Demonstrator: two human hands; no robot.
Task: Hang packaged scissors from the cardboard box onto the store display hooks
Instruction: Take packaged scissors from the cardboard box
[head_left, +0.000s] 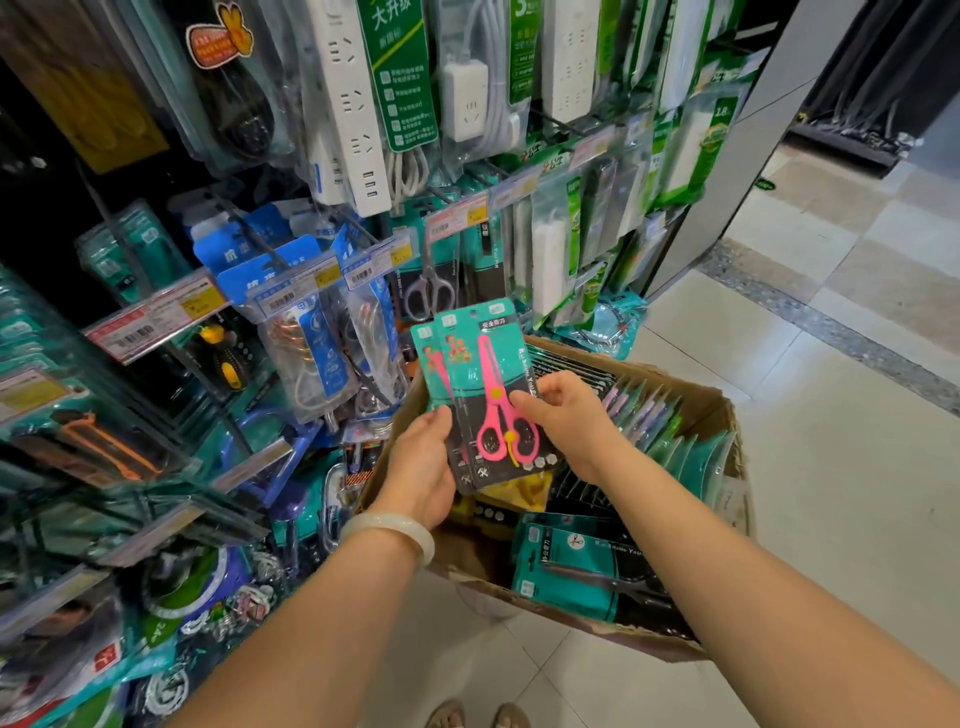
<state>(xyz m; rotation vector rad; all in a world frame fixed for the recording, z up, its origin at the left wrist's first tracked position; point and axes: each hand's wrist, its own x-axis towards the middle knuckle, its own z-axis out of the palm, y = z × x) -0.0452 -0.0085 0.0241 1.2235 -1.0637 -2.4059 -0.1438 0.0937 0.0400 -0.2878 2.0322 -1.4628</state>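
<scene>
above the cardboard box (691, 415), the left hand (423, 457) and right hand (563, 415) both pinch the pink scissors packs (480, 395). picking looks done; next, threading their top holes onto a display hook (441, 195).

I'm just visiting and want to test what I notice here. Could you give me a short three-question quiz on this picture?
1. True or false: both hands hold the packs.
2. The scissors on the front pack are: A) blue B) pink C) grey.
3. What sits on the left wrist?

Key
1. True: the left hand and the right hand grip them above the box.
2. B.
3. A pale bangle.
</scene>
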